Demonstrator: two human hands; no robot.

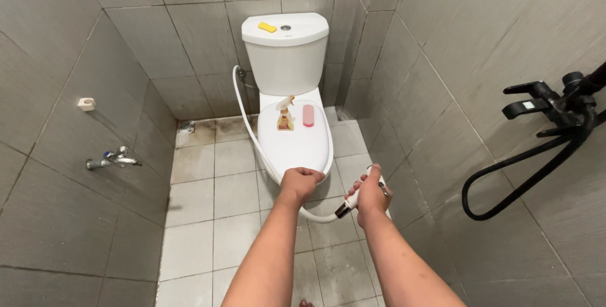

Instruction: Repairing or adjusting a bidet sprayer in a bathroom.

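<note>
The right hand [371, 194] has its fingers wrapped tight around the white handheld bidet sprayer with a chrome collar [351, 202], held above the pale square floor tiles [214, 218] at about five o'clock from the toilet. The left hand [300, 182] is curled into a fist over the front edge of the closed white plastic toilet lid [297, 149]; whether it grips the lid rim or the white flexible hose [249, 124] passing just under it cannot be told. That hose runs from the sprayer, curves beneath the left hand, and climbs along the toilet's nine o'clock side to the wall behind.

On the lid, toward twelve o'clock, stand a small amber spray bottle with a white trigger [285, 115] and, just beside it at three o'clock, a pink oblong scrub brush [308, 115]. The bottle's fill level cannot be made out. A yellow bar of soap [267, 27] lies on the white ceramic cistern [287, 54]. A chrome wall tap [113, 159] sits at nine o'clock, and a black shower mixer with looped black hose [543, 136] at three o'clock.
</note>
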